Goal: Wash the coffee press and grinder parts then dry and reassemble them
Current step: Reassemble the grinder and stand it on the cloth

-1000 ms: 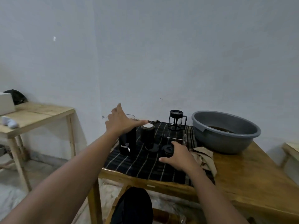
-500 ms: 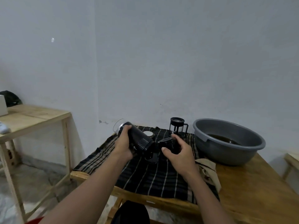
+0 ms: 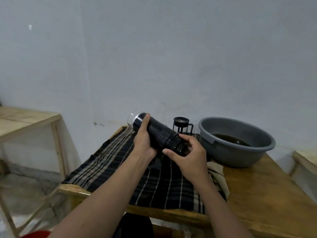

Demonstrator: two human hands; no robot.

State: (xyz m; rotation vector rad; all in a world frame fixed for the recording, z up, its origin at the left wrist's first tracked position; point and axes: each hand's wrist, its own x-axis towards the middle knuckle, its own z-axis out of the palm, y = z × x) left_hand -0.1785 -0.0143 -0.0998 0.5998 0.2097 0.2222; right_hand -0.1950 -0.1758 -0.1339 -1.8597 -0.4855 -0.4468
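Left hand (image 3: 144,145) wraps the tilted black cylindrical grinder body (image 3: 157,133), partly knurled. Right hand (image 3: 188,156) pinches its ridged end cap (image 3: 175,145). Striped cloth (image 3: 120,162) covers the wooden surface (image 3: 267,191).

Dim, flat indoor light, soft shadows, slight blur, wide-angle bending at edges

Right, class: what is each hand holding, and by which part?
Both hold the black grinder: left hand grips its barrel, right hand grips the ribbed lower end.
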